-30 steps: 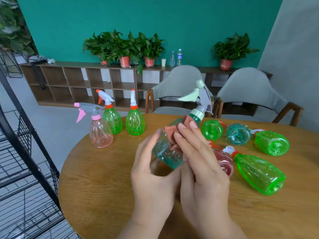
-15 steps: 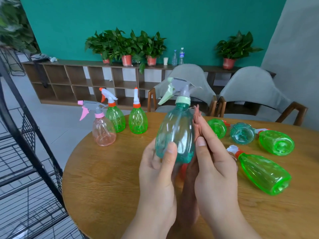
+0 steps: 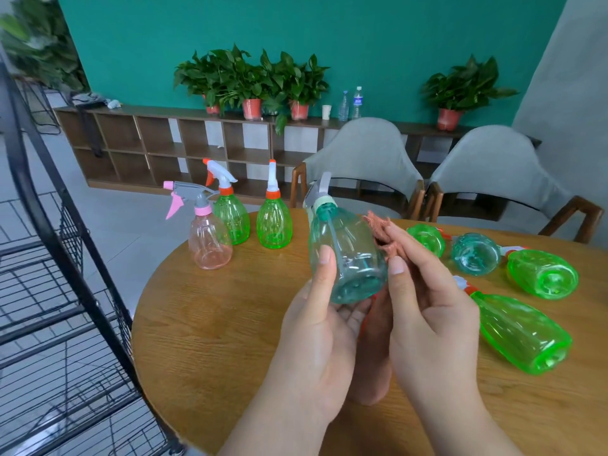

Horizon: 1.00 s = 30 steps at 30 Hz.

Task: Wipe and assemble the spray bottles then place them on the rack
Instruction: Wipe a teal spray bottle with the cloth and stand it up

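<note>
Head view: left hand (image 3: 316, 327) grips teal bottle (image 3: 348, 255), tipped from upright; right hand (image 3: 431, 324) holds cloth (image 3: 381, 232) against it.

Teal spray bottle (image 3: 348, 255), salmon cloth (image 3: 381, 233). At 10 o'clock, pink bottle (image 3: 209, 245); at 4 o'clock, green bottle (image 3: 523, 334). Wood-grain table (image 3: 214, 340).

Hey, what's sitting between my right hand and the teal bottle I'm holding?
A crumpled reddish cloth, held by the right hand beside the teal bottle, which the left hand grips. The head view shows it.
</note>
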Motion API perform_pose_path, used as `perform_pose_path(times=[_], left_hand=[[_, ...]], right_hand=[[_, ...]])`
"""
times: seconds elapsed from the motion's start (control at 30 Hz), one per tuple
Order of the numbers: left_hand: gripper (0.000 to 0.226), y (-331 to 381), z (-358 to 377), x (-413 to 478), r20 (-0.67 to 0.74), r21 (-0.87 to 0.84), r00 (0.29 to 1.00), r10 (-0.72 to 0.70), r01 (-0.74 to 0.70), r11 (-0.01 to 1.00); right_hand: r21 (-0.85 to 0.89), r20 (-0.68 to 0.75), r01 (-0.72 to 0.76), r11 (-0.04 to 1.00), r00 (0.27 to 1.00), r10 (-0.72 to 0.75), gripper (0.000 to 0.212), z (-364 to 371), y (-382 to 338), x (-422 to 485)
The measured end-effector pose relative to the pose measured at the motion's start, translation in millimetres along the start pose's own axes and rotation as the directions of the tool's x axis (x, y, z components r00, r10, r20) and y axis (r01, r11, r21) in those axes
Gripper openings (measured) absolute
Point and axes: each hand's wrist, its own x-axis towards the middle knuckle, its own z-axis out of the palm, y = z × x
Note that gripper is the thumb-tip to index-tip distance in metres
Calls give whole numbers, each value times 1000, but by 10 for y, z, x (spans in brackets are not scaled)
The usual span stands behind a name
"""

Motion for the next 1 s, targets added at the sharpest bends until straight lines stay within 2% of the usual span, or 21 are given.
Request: perform_pose_path(times=[0.1, 0.23, 0.4, 0.57, 0.63, 0.77, 0.93, 1.0], left_hand=[[59, 10, -42, 9, 19, -10, 999, -34, 34, 999], [60, 34, -81, 11, 35, -71, 995, -89, 92, 993], [61, 36, -128, 10, 26, -150, 988, -155, 157, 976], [67, 18, -234, 95, -6, -143, 980, -200, 197, 970], [72, 24, -249, 113, 41, -125, 980, -197, 200, 972], [78, -12, -265, 131, 57, -133, 977, -205, 211, 968], [71, -15, -329, 155, 1, -236, 978, -208, 202, 951], [74, 11, -319, 151, 27, -253, 970, -240, 239, 937]], right_hand=[[-8, -33, -25, 1000, 999, 24, 35, 45, -11, -68], [-180, -20, 185, 966, 981, -191, 37, 120, -27, -169], [-374, 160, 367, 852, 930, -331, 41, 204, 44, -305], [-430, 343, 565, 704, 824, -452, 39, 189, 154, -288], [-478, 338, 572, 667, 820, -461, 38, 63, 202, -155], [-512, 260, 516, 687, 855, -448, 34, -12, 193, -92], [-387, 379, 619, 683, 783, -494, 38, 185, 193, -349], [-396, 358, 609, 687, 792, -496, 32, 124, 197, -267]])
